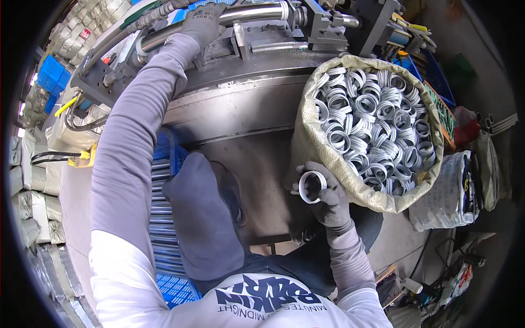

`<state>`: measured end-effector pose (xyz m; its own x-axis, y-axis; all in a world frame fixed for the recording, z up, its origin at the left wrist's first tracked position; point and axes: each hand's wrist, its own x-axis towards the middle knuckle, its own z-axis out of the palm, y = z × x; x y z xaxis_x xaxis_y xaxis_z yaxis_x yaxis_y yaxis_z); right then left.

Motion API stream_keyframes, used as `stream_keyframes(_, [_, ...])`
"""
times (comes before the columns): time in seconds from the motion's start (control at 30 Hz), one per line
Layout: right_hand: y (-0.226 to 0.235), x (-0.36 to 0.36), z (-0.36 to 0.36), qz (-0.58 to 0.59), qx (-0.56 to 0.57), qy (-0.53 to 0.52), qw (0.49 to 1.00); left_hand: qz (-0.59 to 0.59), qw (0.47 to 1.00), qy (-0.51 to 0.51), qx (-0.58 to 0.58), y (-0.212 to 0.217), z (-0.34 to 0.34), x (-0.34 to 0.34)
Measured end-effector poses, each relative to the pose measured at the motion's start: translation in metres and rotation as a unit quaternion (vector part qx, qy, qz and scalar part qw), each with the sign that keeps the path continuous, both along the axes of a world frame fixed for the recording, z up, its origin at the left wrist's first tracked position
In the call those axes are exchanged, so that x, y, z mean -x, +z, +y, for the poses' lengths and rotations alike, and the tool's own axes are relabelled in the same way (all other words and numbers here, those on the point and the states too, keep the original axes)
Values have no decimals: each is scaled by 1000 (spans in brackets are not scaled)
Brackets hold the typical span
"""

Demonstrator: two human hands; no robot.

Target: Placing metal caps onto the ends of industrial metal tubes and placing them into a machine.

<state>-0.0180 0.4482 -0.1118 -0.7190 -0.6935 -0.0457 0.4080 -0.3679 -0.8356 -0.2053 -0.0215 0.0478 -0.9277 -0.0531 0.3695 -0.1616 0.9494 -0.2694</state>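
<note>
Head view: right hand (330, 203) clamped on one threaded ring (301, 187) beside the sack (307, 123)

I have the ring between the right hand's gloved thumb and fingers, just off the sack's near left edge. If that pinch loosened or the ring caught the rim, I judge it could drop among the loose rings (377, 117) or to the floor left of the sack. Its bore faces up at my camera; it is short, with no clear long axis.

Beyond the sack, to its left, the left hand (203, 24) lies over a steel tube (254, 13); its fingertips are hidden, so I cannot tell whether they close. A weak hold might let the tube turn. Its long axis runs crosswise, one end pointing past the sack's far side. Left of the sack sits a blue crate (165, 145).
</note>
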Motion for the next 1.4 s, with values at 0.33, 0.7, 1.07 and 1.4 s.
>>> stream_keyframes(0.33, [-17,6,-6,-178,184,3,967,-63,981,49,-178,-23,6,-43])
stream_keyframes(0.7, [-16,0,-19,-216,115,-20,969,62,965,49,-249,-186,-39,-406])
stream_keyframes(1.07, [-51,4,-5,419,-382,-112,816,-292,863,365,-190,-387,-135,-547])
stream_keyframes(1.4, [-61,-5,-25,186,-326,-113,920,-330,929,130,-109,-414,-103,-566])
